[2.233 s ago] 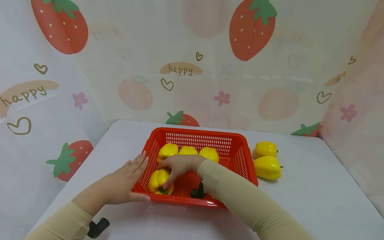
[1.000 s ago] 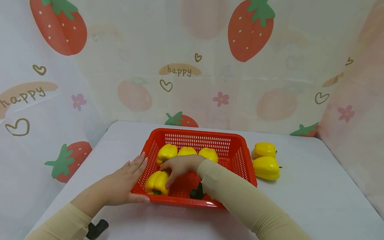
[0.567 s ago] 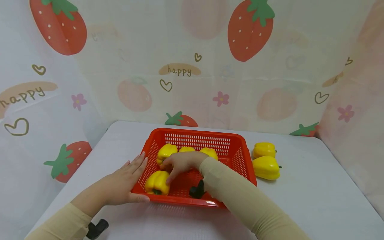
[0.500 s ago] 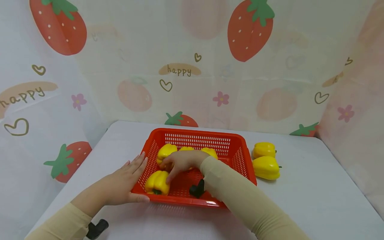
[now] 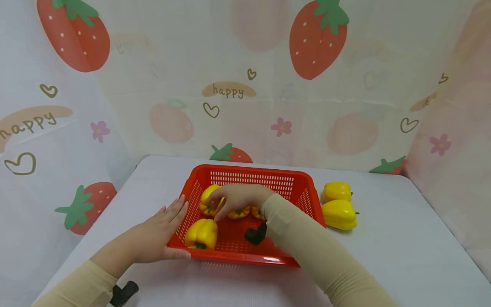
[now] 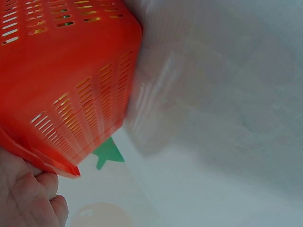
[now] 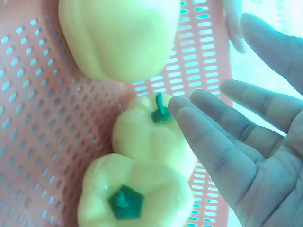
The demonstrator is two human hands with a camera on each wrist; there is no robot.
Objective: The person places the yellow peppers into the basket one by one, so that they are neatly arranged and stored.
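My left hand (image 5: 157,232) lies with straight fingers along the left rim of a red perforated plastic basket (image 5: 245,256), its thumb on the front edge. The left wrist view shows the fingertips (image 6: 47,189) at that rim. Above the basket's left half hovers my right hand (image 5: 238,198), fingers loosely bent and holding nothing. Just below its thumb, a yellow bell pepper (image 5: 200,234) sits in the front left corner, stem facing forward. Another pepper (image 5: 206,200) stands behind it, close to the fingertips. Two more peppers (image 5: 239,214) along the back are partly hidden by the right hand.
Two yellow bell peppers, one (image 5: 337,192) behind the other (image 5: 340,214), lie on the white table (image 5: 402,238) beside the basket's right wall. Strawberry-printed cloth (image 5: 268,102) encloses the back and sides. Each wrist carries a black camera mount (image 5: 124,293).
The right hand set the front left pepper against the corner, let it go, then rose and shifted slightly back and right. The left hand has stayed on the rim.
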